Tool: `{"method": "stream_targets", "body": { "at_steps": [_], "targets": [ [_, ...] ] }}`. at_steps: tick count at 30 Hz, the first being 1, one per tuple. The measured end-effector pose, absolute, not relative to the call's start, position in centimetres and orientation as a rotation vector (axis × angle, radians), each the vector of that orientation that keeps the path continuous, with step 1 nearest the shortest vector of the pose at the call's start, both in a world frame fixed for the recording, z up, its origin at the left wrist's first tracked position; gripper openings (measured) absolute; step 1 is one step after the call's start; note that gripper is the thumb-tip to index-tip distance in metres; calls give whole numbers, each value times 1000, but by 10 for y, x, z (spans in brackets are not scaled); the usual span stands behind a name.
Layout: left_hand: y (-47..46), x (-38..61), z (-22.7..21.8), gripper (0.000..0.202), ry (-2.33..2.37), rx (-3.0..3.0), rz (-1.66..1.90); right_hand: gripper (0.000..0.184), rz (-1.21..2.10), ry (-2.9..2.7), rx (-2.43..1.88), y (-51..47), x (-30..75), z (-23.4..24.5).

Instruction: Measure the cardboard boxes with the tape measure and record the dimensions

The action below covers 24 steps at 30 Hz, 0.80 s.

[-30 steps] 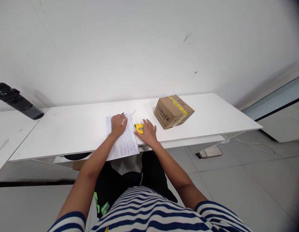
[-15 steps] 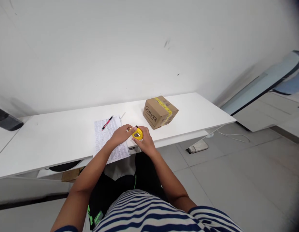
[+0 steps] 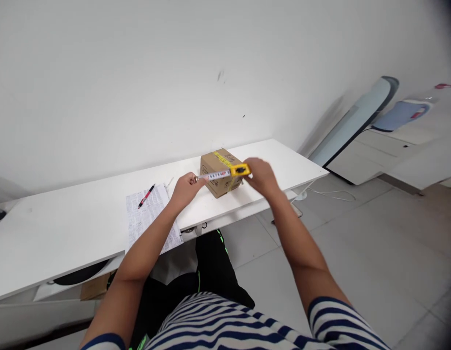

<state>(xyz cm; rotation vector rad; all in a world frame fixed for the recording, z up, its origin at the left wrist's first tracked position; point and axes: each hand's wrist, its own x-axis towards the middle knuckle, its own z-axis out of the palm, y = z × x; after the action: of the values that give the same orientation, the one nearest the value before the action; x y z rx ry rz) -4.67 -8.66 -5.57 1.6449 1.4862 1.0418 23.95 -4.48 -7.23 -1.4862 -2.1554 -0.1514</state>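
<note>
Between my hands stretches a tape measure, its yellow case (image 3: pixel 241 169) on the right and its white blade (image 3: pixel 218 175) pulled out to the left. My right hand (image 3: pixel 262 176) is closed on the case. The end of the blade is pinched in the fingers of my left hand (image 3: pixel 187 190). Behind the blade sits a taped cardboard box (image 3: pixel 220 188), partly hidden by the tape measure. Whether the blade touches the box I cannot tell.
Sheets of handwritten paper (image 3: pixel 139 221) lie on the white table (image 3: pixel 75 221) left of the box, with a red and black pen (image 3: pixel 146 196) on them. A wall (image 3: pixel 137 87) rises behind the table. A grey-blue panel (image 3: pixel 351 129) leans at the right.
My right hand has moved right with the case, and the blade is now drawn out. My left hand holds its end. The view has shifted right.
</note>
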Motion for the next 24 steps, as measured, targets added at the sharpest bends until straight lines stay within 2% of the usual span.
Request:
{"method": "stream_targets", "body": {
  "at_steps": [3, 7, 12, 20, 24],
  "targets": [
    [-55, -29, -56, 39, 1380, 1427, 1015, 39, -331, -2156, -1715, 7, 277, -37],
    [-21, -3, -70, 42, 1450, 1390, 910, 42, -223, -2312, -1947, 55, 278, -28],
    [-8, 8, -88, 57, 1535, 1390, 771, 40, -188, -2422, -1841, 76, 253, -40],
    [-5, 0, -96, 49, 1539, 1356, 748, 48, -131, -2477, -1817, 76, 242, -32],
    [-15, -20, -97, 47, 1515, 1392, 742, 45, -134, -2494, -1790, 69, 222, -32]
  ]
}}
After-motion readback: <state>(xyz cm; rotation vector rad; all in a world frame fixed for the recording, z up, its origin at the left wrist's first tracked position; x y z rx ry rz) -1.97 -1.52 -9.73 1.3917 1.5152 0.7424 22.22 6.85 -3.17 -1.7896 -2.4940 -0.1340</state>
